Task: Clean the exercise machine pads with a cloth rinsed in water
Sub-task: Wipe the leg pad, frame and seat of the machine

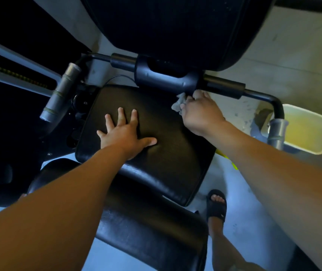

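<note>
Clenched around a crumpled grey cloth (178,103), the person's right hand (200,112) presses against the far right corner of the flat black vinyl seat pad (156,122), just beneath the dark metal crossbar (224,86) that runs behind the seat. A wad of the cloth sticks out from the fist on its left side, lying on the pad's edge. The left hand (126,133) holds nothing; it lies flat with fingers spread, palm down near the middle of the same seat pad.

Beyond the crossbar, the large black padded backrest (166,26) rises toward the top of the view. Nearer the person, a rounded black padded roller (146,231) sits below the seat pad's front edge. A silver-grey handle grip (60,92) angles up at the left of the seat, and another one (277,132) hangs at the right end of the bar. Past it, on the pale floor, stands a cream rectangular plastic basin (310,130). One foot in a black sandal (216,206) stands to the right of the roller.
</note>
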Available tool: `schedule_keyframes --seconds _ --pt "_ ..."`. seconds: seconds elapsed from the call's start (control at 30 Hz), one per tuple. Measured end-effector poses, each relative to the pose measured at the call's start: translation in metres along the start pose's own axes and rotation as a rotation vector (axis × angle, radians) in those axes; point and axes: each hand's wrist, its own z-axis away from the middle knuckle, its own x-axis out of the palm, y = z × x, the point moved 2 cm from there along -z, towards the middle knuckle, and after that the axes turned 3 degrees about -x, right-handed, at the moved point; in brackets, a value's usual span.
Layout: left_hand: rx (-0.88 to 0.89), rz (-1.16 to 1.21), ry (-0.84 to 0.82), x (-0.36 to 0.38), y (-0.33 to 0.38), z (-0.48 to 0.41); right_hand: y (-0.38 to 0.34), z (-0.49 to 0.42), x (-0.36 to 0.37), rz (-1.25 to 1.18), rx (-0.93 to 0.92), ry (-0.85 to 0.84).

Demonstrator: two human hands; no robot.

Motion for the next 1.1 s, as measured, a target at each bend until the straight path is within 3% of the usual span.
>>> schedule_keyframes --seconds 0.17,0.37,0.53,0.67,0.8,1.1 --pt "-0.01 0.029 0.009 0.0 -0.002 -0.002 0.029 0.02 0.003 -0.095 0.078 0.01" --pt "-0.018 0.041 0.063 0.007 -0.002 0.0 0.063 0.04 0.019 -0.272 0.305 -0.014" --pt "-0.024 0.076 0.084 0.008 0.003 0.006 0.055 0.078 0.026 -0.675 0.475 0.097" --pt "-0.022 0.076 0.118 0.01 0.003 0.006 0.032 0.118 0.031 -0.81 0.406 0.174" --pt "-0.003 0.083 0.19 0.016 0.006 0.013 0.011 0.15 0.041 -0.699 0.376 0.032" --pt "0.051 0.085 0.242 0.022 0.007 0.017 -0.018 0.208 0.064 -0.871 0.358 -0.109"
